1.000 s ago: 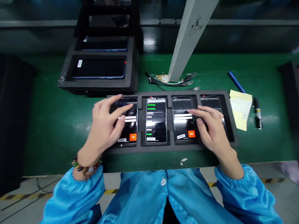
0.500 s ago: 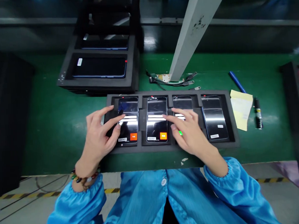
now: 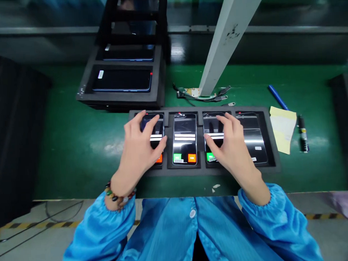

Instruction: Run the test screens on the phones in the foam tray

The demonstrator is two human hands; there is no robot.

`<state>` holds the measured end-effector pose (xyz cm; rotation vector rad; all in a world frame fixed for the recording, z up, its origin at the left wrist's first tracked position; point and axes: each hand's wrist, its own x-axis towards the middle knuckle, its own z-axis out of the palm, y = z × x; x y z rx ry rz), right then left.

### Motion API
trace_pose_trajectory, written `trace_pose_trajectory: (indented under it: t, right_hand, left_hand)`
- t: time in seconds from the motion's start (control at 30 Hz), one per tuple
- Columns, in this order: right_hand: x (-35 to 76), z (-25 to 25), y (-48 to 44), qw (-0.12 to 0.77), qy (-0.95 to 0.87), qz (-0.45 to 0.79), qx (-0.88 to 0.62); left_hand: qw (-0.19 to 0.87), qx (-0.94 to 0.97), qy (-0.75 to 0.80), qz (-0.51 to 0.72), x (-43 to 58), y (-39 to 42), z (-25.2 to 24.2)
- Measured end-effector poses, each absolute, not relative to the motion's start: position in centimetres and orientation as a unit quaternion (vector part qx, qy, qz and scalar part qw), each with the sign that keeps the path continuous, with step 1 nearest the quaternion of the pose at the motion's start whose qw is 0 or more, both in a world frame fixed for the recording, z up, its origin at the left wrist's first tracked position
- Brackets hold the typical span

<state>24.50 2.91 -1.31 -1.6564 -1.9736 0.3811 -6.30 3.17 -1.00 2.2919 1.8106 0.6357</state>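
Note:
A black foam tray [image 3: 202, 170] lies in front of me with a row of smartphones in its slots. My left hand [image 3: 140, 147] rests over the leftmost phone [image 3: 156, 125], fingers spread on its screen. My right hand [image 3: 230, 143] covers the third phone [image 3: 211, 125], fingers stretched flat on the glass. Between them the second phone [image 3: 185, 139] shows white bars with a green and an orange button. The rightmost phone [image 3: 253, 137] is partly hidden by my right hand. Neither hand holds anything.
A stack of black foam trays [image 3: 87, 93] with dark phones stands at the back left. A slanted white post [image 3: 225, 41] rises behind the tray, cables [image 3: 201, 94] at its foot. To the right lie a yellow paper [image 3: 282, 128], a blue pen [image 3: 277, 97] and a black marker [image 3: 302, 135].
My left hand slid forward onto the leftmost phone. My right hand went from the rightmost phone leftwards, then settled on the third phone. Green buttons have appeared on the screens.

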Motion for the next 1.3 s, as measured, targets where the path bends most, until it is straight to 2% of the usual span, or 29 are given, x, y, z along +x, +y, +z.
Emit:
trace_pose_trajectory:
  t: [0.27, 0.4, 0.57, 0.83, 0.93, 1.07, 1.13, 1.2, 1.3]
  right_hand:
    - [22.3, -1.5, 5.0, 0.223, -0.749, 0.060, -0.621]
    - [21.7, -1.6, 5.3, 0.209, -0.747, 0.052, -0.630]
    - [21.7, -1.5, 5.4, 0.240, -0.730, 0.089, -0.634]
    - [23.5, 1.0, 2.6, 0.373, -0.682, 0.034, -0.628]
    - [22.9, 0.6, 2.9, 0.334, -0.695, 0.034, -0.636]
    - [21.5, -0.6, 4.3, 0.223, -0.713, 0.055, -0.662]
    - [21.2, -0.9, 4.7, 0.200, -0.714, 0.064, -0.668]
    - [21.6, -0.7, 4.7, 0.213, -0.713, 0.062, -0.665]
    - [23.3, -0.1, 4.1, 0.284, -0.708, 0.058, -0.644]
  left_hand:
    - [0.075, 0.738, 0.640, 0.199, -3.3, 5.0, -1.4]
    - [0.083, 0.717, 0.637, 0.272, -4.6, 4.2, -0.3]
    - [0.072, 0.644, 0.671, 0.361, -6.1, 2.7, 0.6]
    - [0.047, 0.700, 0.662, 0.264, -4.1, 4.1, -1.1]
    - [0.060, 0.725, 0.632, 0.268, -1.5, 3.9, -0.7]
    - [0.084, 0.763, 0.618, 0.172, 3.0, 3.3, 0.0]
    - [0.080, 0.761, 0.629, 0.137, 4.8, 3.2, 0.3]
    - [0.081, 0.759, 0.634, 0.125, 5.9, 3.3, 0.5]
    - [0.104, 0.748, 0.639, 0.146, 6.2, 3.5, 0.4]
